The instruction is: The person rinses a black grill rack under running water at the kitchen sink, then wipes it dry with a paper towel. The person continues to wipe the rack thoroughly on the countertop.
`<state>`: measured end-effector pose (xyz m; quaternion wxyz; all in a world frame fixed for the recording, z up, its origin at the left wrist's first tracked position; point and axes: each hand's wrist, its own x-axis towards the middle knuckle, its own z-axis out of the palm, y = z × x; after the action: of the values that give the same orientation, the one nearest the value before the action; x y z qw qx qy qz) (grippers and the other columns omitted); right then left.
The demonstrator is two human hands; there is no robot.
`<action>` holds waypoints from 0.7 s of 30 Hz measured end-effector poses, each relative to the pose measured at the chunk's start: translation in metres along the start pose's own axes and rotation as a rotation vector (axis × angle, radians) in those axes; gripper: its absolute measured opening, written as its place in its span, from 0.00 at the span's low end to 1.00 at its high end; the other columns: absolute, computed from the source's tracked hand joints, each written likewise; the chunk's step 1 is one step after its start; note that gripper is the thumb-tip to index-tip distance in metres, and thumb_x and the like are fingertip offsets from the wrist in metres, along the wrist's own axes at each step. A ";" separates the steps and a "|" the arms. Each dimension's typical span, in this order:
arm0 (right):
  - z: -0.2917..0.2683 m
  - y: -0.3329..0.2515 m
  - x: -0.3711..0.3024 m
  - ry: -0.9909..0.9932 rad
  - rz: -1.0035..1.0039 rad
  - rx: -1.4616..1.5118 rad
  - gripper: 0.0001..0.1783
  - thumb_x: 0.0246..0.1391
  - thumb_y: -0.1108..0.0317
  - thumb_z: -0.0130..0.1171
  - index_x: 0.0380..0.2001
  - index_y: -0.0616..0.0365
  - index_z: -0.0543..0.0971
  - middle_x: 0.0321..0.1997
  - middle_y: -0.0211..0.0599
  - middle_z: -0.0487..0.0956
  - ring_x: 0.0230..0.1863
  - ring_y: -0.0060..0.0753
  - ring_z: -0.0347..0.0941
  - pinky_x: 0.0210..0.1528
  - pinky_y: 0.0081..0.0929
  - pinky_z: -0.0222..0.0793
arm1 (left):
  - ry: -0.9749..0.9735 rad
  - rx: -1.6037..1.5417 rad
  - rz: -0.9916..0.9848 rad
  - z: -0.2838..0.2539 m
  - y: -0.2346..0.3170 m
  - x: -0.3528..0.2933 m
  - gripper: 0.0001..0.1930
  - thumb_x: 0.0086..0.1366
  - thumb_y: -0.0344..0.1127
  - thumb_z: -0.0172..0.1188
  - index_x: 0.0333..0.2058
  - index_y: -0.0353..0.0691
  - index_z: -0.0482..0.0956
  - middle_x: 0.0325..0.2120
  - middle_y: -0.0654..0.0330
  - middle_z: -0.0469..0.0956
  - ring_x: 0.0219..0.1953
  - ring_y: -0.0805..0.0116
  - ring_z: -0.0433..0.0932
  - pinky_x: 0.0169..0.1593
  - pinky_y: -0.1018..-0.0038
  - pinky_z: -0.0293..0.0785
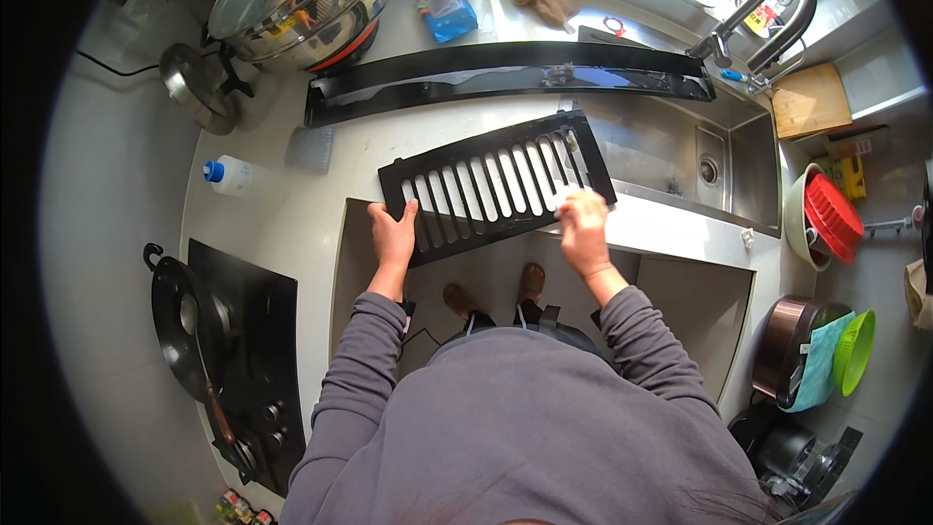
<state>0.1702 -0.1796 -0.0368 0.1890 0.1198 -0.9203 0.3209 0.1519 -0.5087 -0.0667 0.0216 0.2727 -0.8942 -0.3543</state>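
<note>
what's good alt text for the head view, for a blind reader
A person's left hand grips the left end of a black slotted panel at the edge of a white counter; the right hand holds a white item, too blurred to name, near its right end. Beyond, a long black piece lies partly across a steel sink.

The grille [496, 187] lies before the trough [513, 78] — sink [646, 136] to its right, wok [175, 316] left on the hob [267, 331].

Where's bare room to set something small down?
Free: counter between blue-capped bottle and black hob; narrow strip before the sink, between right hand and small white object. Crowded: back-left, around steel steamer; centre, slotted panel in left hand.
</note>
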 end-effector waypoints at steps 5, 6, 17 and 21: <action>-0.017 0.048 0.013 0.134 0.469 0.099 0.04 0.50 0.77 0.57 0.31 0.62 0.74 0.43 0.50 0.77 0.46 0.53 0.73 0.52 0.41 0.67 | 0.117 -0.060 0.214 0.005 -0.001 -0.009 0.34 0.57 0.44 0.69 0.51 0.28 0.60 0.47 0.44 0.64 0.50 0.46 0.67 0.56 0.59 0.65; -0.020 0.053 0.012 0.091 0.517 0.138 0.04 0.50 0.77 0.57 0.31 0.63 0.74 0.41 0.50 0.78 0.44 0.52 0.74 0.49 0.40 0.69 | 0.135 -0.037 0.255 0.006 -0.001 -0.011 0.33 0.57 0.42 0.69 0.50 0.28 0.61 0.47 0.43 0.64 0.51 0.45 0.66 0.57 0.59 0.64; -0.036 0.018 -0.042 0.027 0.627 0.228 0.04 0.50 0.78 0.58 0.31 0.62 0.74 0.36 0.46 0.78 0.35 0.43 0.76 0.42 0.36 0.71 | 0.128 0.297 0.275 0.007 0.006 -0.016 0.41 0.57 0.41 0.67 0.64 0.30 0.56 0.51 0.45 0.60 0.53 0.47 0.61 0.56 0.54 0.62; -0.043 0.009 -0.056 0.014 0.627 0.200 0.04 0.51 0.78 0.59 0.31 0.62 0.75 0.44 0.48 0.79 0.37 0.42 0.76 0.42 0.34 0.72 | 0.131 0.305 0.322 0.007 0.007 -0.014 0.39 0.58 0.40 0.66 0.63 0.29 0.58 0.53 0.44 0.60 0.53 0.45 0.61 0.55 0.54 0.62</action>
<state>0.2293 -0.1401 -0.0346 0.0744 -0.1537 -0.8750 0.4530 0.1584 -0.4932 -0.0650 0.0944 0.1491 -0.9661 -0.1886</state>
